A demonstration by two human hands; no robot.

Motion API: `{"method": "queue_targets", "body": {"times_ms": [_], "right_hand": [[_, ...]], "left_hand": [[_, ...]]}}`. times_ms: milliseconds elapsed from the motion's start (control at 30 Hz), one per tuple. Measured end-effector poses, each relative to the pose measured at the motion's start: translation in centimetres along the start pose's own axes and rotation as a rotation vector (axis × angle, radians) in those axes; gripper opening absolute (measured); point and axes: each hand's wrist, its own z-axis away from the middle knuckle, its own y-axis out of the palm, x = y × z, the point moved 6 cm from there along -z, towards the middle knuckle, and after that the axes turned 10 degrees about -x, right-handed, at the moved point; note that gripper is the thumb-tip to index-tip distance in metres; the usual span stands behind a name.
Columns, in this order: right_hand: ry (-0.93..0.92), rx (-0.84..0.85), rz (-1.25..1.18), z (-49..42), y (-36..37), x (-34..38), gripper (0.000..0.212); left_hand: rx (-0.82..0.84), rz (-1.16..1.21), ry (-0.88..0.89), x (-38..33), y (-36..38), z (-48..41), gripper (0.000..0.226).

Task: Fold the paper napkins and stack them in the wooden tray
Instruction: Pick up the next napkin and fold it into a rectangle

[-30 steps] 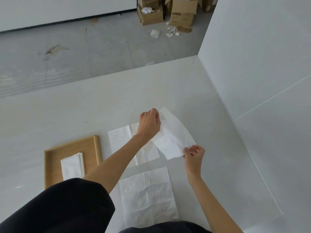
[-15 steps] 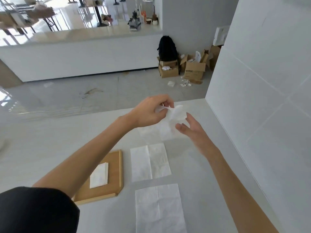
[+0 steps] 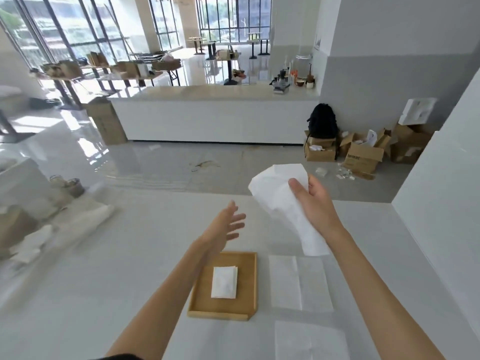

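Bright window daylight, blurred edges

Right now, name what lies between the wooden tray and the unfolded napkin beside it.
Nothing: in the head view only a bare strip of table separates wooden tray from unfolded napkin.

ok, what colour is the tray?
The wooden tray is plain light tan wood with no pattern. It shows best in the head view.

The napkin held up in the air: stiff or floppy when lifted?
Probably floppy: the held napkin droops and bends below the right hand. Likely very light, since one hand carries it. It seems to crease easily, judging by its wrinkles.
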Motion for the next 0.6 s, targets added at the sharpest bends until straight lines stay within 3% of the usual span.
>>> {"method": "queue_targets", "body": {"times_ms": [100, 200, 400, 533, 600], "right_hand": [[0.047, 0.005, -0.017, 0.8, 1.2, 0.6, 0.023], [0.109, 0.000, -0.012, 1.6, 1.1, 1.0, 0.022], [0.269, -0.058, -0.076, 3.6, -0.7, 1.4, 0.031], [0.220, -0.192, 0.094, 5.3, -4.1, 1.5, 0.023], [0.259, -0.134, 0.030, 6.1, -5.1, 0.5, 0.028]], "left_hand": [[0.192, 0.288, -0.177, 5.0, 2.6, 1.8, 0.085], [0.271, 0.492, -0.209, 4.4, 5.2, 3.1, 0.081], [0.542, 0.408, -0.228, 0.8, 7.8, 5.9, 0.047], [0.520, 0.335, -0.160, -0.5, 6.9, 5.9, 0.035], [0.469, 0.300, -0.118, -1.0, 6.0, 5.4, 0.032]]}}
